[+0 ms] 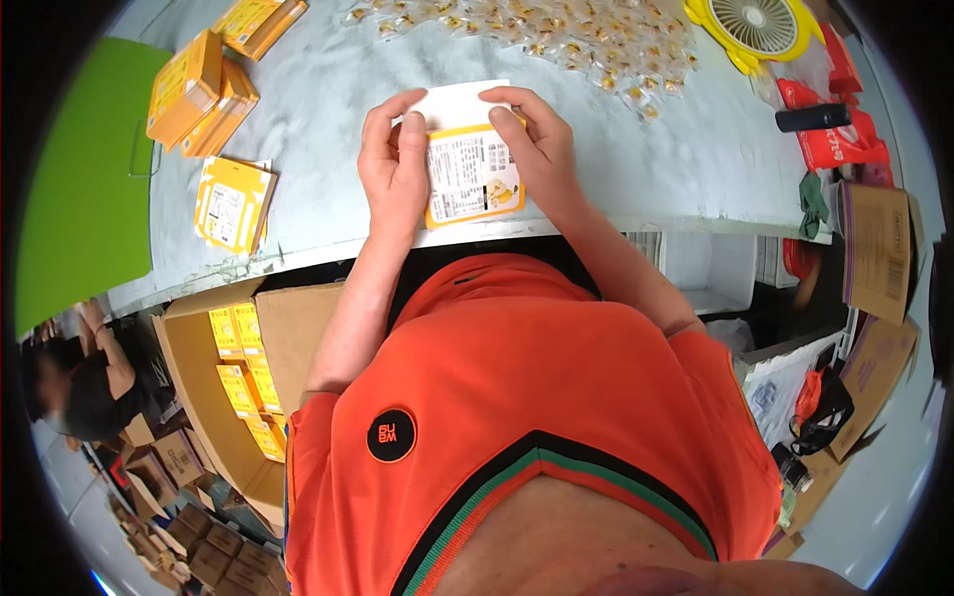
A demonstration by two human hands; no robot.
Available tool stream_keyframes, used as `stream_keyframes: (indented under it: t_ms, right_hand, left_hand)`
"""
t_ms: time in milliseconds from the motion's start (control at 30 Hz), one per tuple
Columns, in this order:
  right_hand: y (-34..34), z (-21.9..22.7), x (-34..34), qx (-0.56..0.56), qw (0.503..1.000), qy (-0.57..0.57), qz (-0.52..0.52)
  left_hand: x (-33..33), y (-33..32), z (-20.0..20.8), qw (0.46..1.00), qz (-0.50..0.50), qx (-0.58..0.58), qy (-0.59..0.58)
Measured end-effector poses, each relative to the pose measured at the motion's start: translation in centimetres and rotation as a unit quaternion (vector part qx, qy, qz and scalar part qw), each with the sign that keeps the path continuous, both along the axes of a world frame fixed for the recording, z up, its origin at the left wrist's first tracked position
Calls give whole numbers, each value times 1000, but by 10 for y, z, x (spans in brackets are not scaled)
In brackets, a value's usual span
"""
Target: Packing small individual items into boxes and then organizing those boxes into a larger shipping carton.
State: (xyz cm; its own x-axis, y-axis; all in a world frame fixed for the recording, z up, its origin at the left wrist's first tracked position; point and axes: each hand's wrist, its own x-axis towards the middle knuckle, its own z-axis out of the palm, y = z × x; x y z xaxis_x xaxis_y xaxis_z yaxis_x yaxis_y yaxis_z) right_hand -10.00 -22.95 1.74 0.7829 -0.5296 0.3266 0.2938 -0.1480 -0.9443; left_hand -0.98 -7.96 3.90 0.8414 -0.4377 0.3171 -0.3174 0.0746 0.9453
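A small yellow and white carton (467, 179) lies in front of me near the table's front edge, its printed face up. A plain white flap (465, 102) extends from its far end. My left hand (396, 169) grips the carton's left side, with its fingers curled at the far left corner and the thumb near the flap. My right hand (545, 149) holds the right side, with thumb and forefinger bent over the far right corner. Whether anything is inside the carton cannot be seen.
Flat yellow cartons (234, 206) lie at the left, with taller stacks (186, 91) behind. Many small clear packets (596, 40) spread along the far side. A yellow fan (757, 25) and red bags (840, 139) are at the right. Below left, a cardboard box (189, 348) holds yellow cartons; another person (94, 382) sits beyond.
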Motion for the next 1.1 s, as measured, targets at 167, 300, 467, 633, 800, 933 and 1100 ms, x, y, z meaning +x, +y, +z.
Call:
stream_keyframes:
  t_ms: [167, 300, 467, 633, 800, 933, 1100]
  right_hand:
    - [8, 11, -6, 73, 997, 10, 24]
    - [31, 34, 3, 73, 996, 3, 51]
    - [66, 47, 17, 24, 993, -4, 119]
    - [95, 37, 41, 19, 985, -4, 171]
    - [115, 27, 60, 33, 972, 113, 204]
    - [111, -10, 56, 21, 950, 207, 233]
    - [125, -34, 72, 11, 909, 280, 308]
  left_hand:
    - [-4, 36, 3, 975, -109, -82, 173]
    - [-10, 72, -24, 907, -264, -114, 307]
    - [-25, 104, -11, 851, -328, -139, 385]
    - [-22, 143, -10, 876, -279, -162, 359]
    - [-32, 223, -1, 916, -185, -184, 304]
    - [-50, 330, 20, 955, 32, -138, 262]
    - [-97, 488, 9, 890, 355, 147, 247]
